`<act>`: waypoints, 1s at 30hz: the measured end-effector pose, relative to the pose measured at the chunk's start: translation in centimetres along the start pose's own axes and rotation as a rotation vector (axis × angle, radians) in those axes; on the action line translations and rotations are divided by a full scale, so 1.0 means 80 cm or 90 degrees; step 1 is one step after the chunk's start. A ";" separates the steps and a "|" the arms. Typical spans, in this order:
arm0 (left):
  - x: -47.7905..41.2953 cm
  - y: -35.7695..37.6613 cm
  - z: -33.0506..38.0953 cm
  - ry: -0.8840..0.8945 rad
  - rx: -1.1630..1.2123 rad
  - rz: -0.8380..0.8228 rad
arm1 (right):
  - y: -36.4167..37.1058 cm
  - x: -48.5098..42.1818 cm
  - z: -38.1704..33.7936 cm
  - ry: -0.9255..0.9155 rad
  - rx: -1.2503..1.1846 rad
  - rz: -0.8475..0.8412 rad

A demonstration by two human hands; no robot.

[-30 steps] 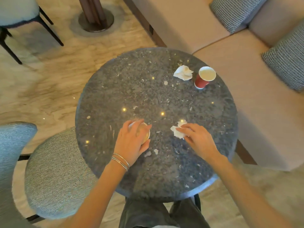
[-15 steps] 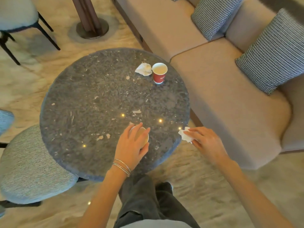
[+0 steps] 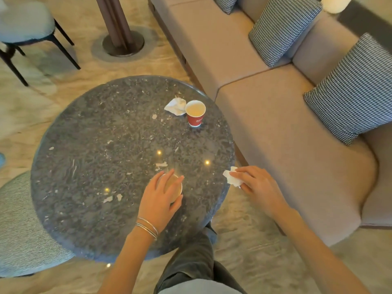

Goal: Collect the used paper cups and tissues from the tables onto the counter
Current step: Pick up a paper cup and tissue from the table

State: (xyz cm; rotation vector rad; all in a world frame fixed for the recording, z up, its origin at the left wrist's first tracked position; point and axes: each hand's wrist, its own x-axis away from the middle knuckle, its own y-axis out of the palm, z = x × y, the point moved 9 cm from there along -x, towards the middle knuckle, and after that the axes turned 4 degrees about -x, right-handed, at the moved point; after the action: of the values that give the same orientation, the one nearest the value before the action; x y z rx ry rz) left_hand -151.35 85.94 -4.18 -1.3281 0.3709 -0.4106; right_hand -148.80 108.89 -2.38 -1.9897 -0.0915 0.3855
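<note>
On the round stone surface, a red paper cup stands at 1 o'clock, a crumpled tissue touching it. The left hand wraps a second paper cup near 5 o'clock; the right hand pinches another tissue off the edge. Cups likely light, crushable, best held round the wall. The held cup's side is hidden; no counter in view.

hands on cup, tissue
</note>
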 end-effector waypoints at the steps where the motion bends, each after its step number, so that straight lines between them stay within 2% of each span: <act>1: -0.011 0.002 -0.002 -0.004 0.005 0.004 | 0.003 -0.013 0.009 -0.006 -0.006 -0.010; 8: -0.094 -0.001 -0.028 -0.045 0.020 0.021 | 0.009 -0.125 0.065 -0.059 -0.030 -0.091; 19: -0.154 -0.014 -0.032 -0.090 -0.006 0.117 | 0.023 -0.227 0.104 -0.167 -0.040 -0.118; 30: -0.252 -0.041 0.018 -0.236 -0.047 0.228 | 0.026 -0.324 0.197 -0.316 -0.108 -0.192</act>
State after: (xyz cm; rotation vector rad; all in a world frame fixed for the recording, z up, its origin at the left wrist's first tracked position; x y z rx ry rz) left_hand -168.48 96.45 -0.13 -1.3441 0.3064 0.1500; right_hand -178.42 115.58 -4.43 -1.9630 -0.7488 0.6833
